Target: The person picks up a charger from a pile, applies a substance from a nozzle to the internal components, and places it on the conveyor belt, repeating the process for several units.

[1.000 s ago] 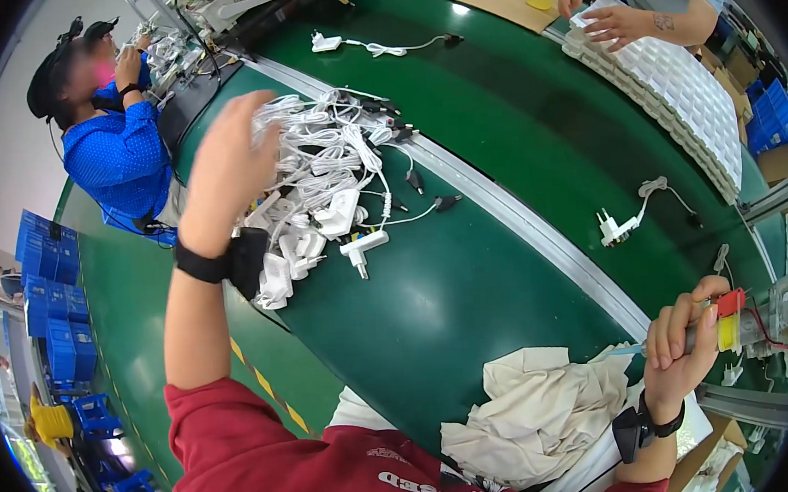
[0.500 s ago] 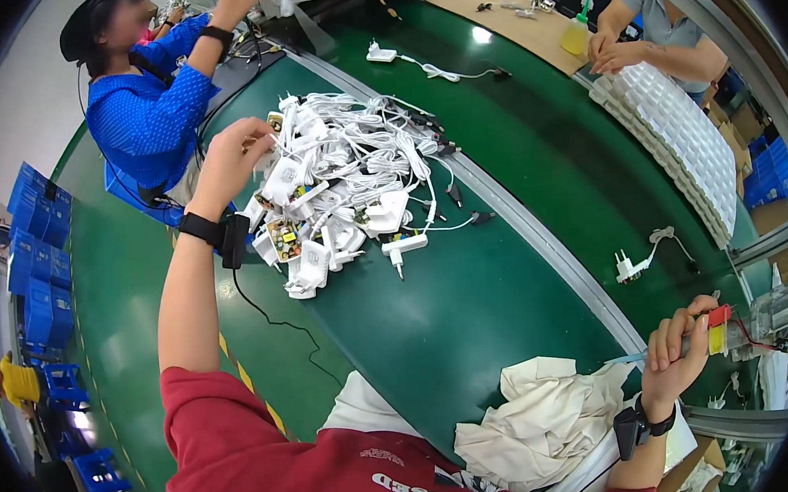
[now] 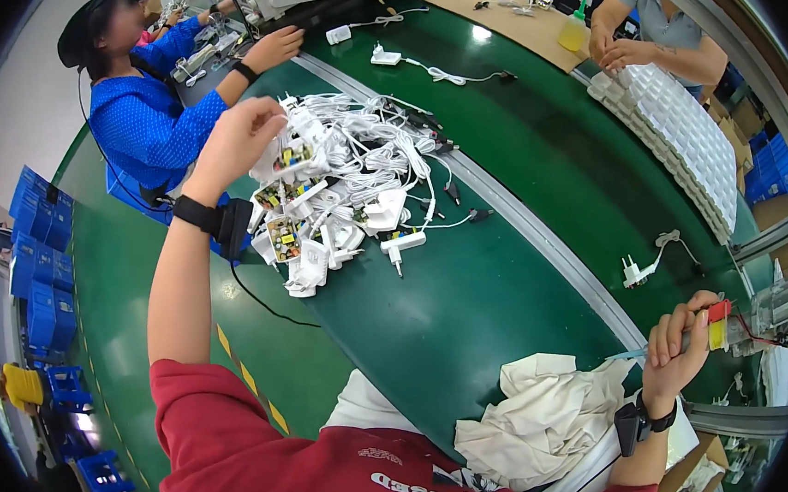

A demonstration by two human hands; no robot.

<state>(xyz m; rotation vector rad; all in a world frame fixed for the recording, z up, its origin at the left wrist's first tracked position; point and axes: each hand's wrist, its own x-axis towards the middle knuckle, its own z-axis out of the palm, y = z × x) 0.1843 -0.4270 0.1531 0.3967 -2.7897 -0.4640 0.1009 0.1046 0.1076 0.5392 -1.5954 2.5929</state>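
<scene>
My left hand [image 3: 239, 140] is over the far left side of a heap of white power adapters [image 3: 364, 160] with coiled cables, thumb and fingers curled together. Whatever they pinch is hidden. Just beside the fingertips is an adapter with its circuit board exposed [image 3: 293, 157]. Several other adapters in the heap have open housings too. At the lower right, my right hand [image 3: 675, 349] is closed around a thin tool with a pale blue pointed tip [image 3: 627, 355]. Against its fingers is a red and yellow part [image 3: 719, 324] of a clear fixture [image 3: 770, 318] with wires.
A crumpled cream cloth [image 3: 546, 419] lies near my body. Beyond a metal rail [image 3: 543, 253], single adapters [image 3: 637, 271] lie on a green belt [image 3: 533, 133]. A person in blue [image 3: 158, 126] works at the far left; another person's hands [image 3: 624, 52] touch a white tray [image 3: 672, 132].
My left hand has shifted slightly up and right; an open adapter now shows beside it. Belt adapters have moved slightly right, and another appears at the far end. The blue-sleeved person's hand has lowered.
</scene>
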